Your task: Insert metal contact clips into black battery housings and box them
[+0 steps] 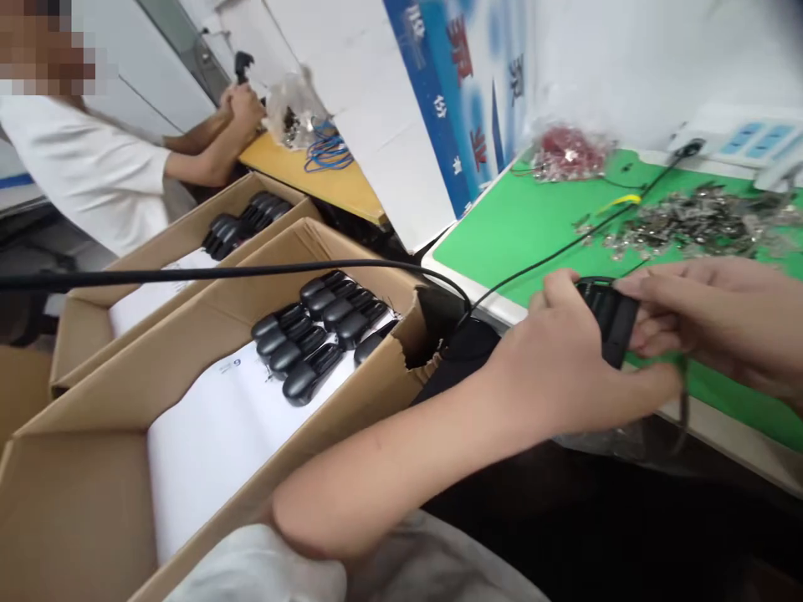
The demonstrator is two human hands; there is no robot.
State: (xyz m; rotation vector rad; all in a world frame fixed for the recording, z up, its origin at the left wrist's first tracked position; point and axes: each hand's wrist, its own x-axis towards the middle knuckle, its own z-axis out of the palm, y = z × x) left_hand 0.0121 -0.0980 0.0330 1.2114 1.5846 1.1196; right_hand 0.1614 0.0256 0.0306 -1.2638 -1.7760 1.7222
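Observation:
Both my hands are at a black plastic casing (pixel 607 316) with ridged slots, above the edge of the green mat (pixel 520 226). My left hand (pixel 565 359) is wrapped round its near side, with the thumb stretched out below. From the right, my right hand (pixel 708 313) pinches the upper edge of the casing between thumb and fingers. A thin dark strand hangs blurred below the hands; I cannot tell what it is joined to. Just beyond them lies a heap of small metal parts (pixel 696 221).
An open cardboard box (pixel 81 493) at left holds several black plastic pieces (pixel 307 372) on white paper. A second box (pixel 88 322) stands behind it. A black cable (pixel 282 269) crosses above. A bag of red parts (pixel 568 152) and a power strip (pixel 746 138) lie behind. A co-worker (pixel 94 167) sits far left.

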